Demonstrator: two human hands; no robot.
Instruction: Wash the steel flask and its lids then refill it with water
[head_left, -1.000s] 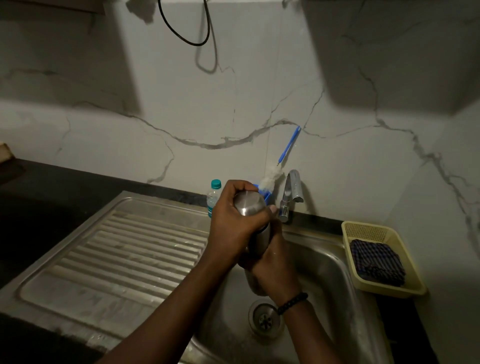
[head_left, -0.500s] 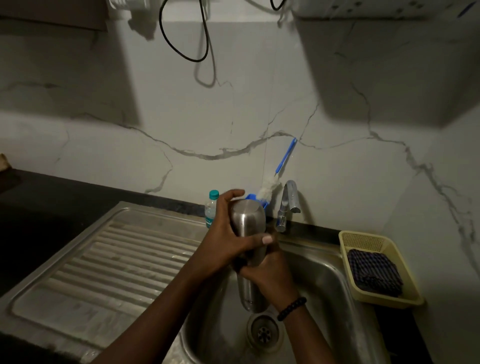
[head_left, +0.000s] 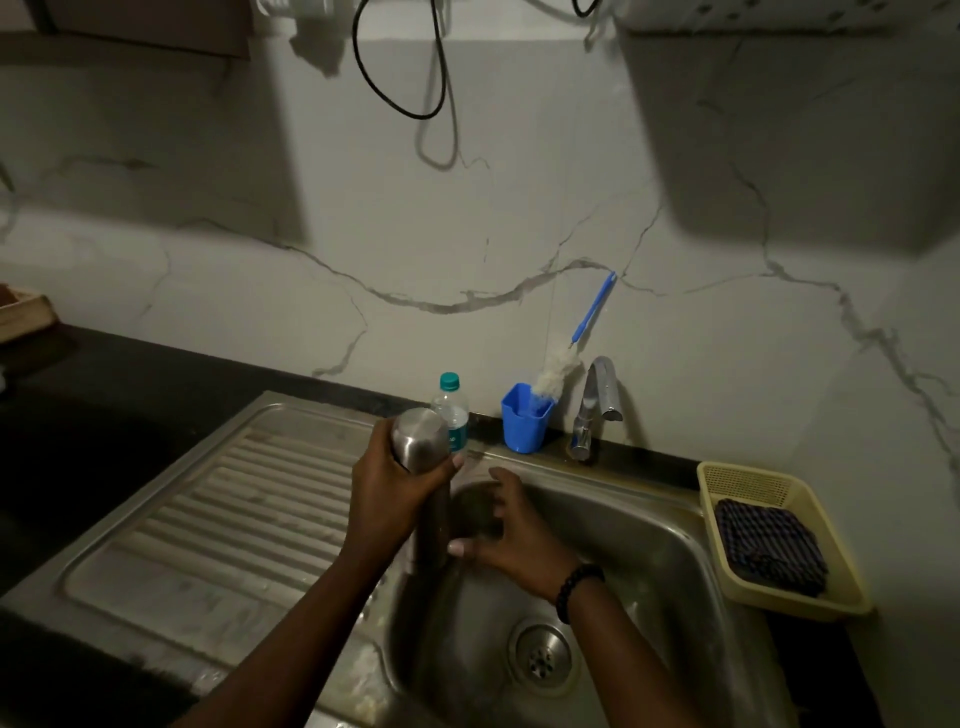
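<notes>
I hold the steel flask (head_left: 422, 441) upright over the left side of the sink (head_left: 654, 525), its closed rounded end up. My left hand (head_left: 395, 493) grips its upper part. My right hand (head_left: 519, 530) is just right of the flask's middle, thumb and fingers curled round a dark rounded thing (head_left: 475, 512) that looks like a scrub pad pressed to the flask. The flask's lower end is blurred and dim. No lids are visible.
The tap (head_left: 597, 395) stands behind the sink, no water visibly running. A blue cup (head_left: 522, 423) holds a bottle brush (head_left: 592, 312); a small plastic bottle (head_left: 453, 402) stands beside it. Ribbed drainboard (head_left: 234, 519) on the left. Yellow basket (head_left: 727, 480) with checked cloth (head_left: 769, 551) on the right.
The flask and my left hand have shifted left. My right hand has come off the flask's lower body and now sits at its right side. The view has tilted upward.
</notes>
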